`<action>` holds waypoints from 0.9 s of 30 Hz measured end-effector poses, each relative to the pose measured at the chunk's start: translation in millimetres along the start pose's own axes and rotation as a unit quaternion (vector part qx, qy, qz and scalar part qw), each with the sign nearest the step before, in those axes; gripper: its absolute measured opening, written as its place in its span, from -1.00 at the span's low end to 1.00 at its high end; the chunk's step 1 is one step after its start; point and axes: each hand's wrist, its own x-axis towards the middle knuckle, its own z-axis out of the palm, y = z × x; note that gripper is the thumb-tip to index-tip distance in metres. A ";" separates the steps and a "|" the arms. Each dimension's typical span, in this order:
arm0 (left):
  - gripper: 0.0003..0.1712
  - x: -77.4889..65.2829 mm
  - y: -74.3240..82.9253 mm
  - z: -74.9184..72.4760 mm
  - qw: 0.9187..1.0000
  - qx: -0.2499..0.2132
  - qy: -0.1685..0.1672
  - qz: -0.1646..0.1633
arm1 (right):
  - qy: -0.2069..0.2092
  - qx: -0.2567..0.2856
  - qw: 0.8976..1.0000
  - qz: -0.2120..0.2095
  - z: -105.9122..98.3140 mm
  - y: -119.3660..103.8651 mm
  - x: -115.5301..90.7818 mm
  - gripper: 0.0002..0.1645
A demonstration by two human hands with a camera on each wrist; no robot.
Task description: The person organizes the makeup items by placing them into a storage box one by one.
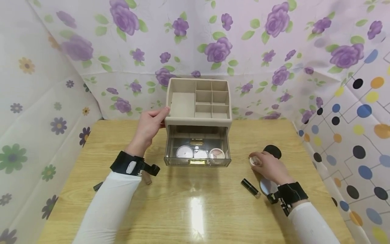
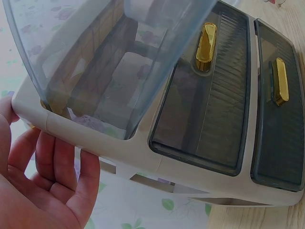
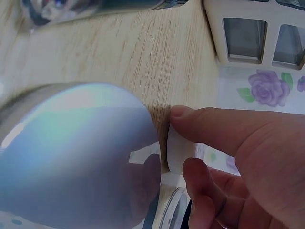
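Observation:
A beige cosmetic organizer (image 1: 198,121) stands at the table's back, its smoky clear top drawer (image 1: 173,162) pulled out. Inside lie a round white compact (image 1: 185,151), a smaller white case (image 1: 200,154) and a round three-shade palette (image 1: 217,154). My left hand (image 1: 148,126) grips the organizer's left side, thumb near the upper rim and fingers along the side wall (image 2: 71,136). Off to the right, my right hand (image 1: 271,166) pinches a small round white case (image 1: 254,161) between thumb and fingers. Next to it, in the right wrist view, lies a shiny oval mirror (image 3: 81,157).
A black-capped lipstick tube (image 1: 250,188) lies left of the mirror. Beyond the right hand is a black round piece (image 1: 273,151). Around the left forearm lie a dark tube (image 1: 98,186) and a brownish tube (image 1: 147,178). Flowered cloth (image 1: 217,51) hangs behind the table.

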 end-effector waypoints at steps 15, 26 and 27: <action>-0.38 -2.6 -2.2 -1.2 1.000 0.005 -0.001 0.002 | 0.004 0.009 1.000 0.006 -0.2 -0.9 4.7 -0.36; -0.38 -1.2 -0.6 -0.5 1.000 0.005 -0.003 0.007 | 0.015 0.092 0.996 0.004 -23.4 -13.4 3.0 -0.34; -0.38 -1.3 -0.1 -0.3 1.000 0.006 -0.003 0.007 | 0.024 0.102 0.994 -0.005 -25.9 -15.5 2.6 -0.33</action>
